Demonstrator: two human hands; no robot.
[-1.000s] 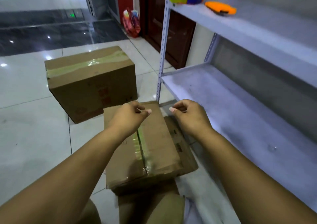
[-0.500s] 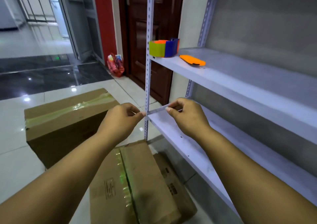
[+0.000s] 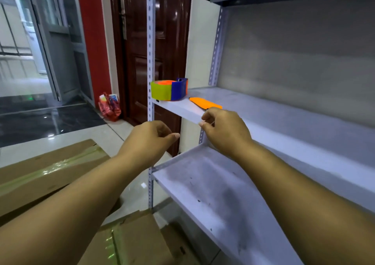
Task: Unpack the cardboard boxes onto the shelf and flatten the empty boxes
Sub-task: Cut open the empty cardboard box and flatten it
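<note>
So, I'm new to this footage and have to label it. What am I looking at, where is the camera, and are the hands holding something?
There is no machine here: a person wears one camera on the head, so you look forward and down along their own two bare arms. The left hand and right hand are raised in front of a pale metal shelf unit, fingers curled with fingertips pinched. Whether they grip anything is too small to tell. On the middle shelf stand a yellow, orange and blue plastic container and a flat orange tool. Below, on the tiled floor, sit two brown cardboard boxes, one large taped box at left and a nearer taped box, both unopened.
</note>
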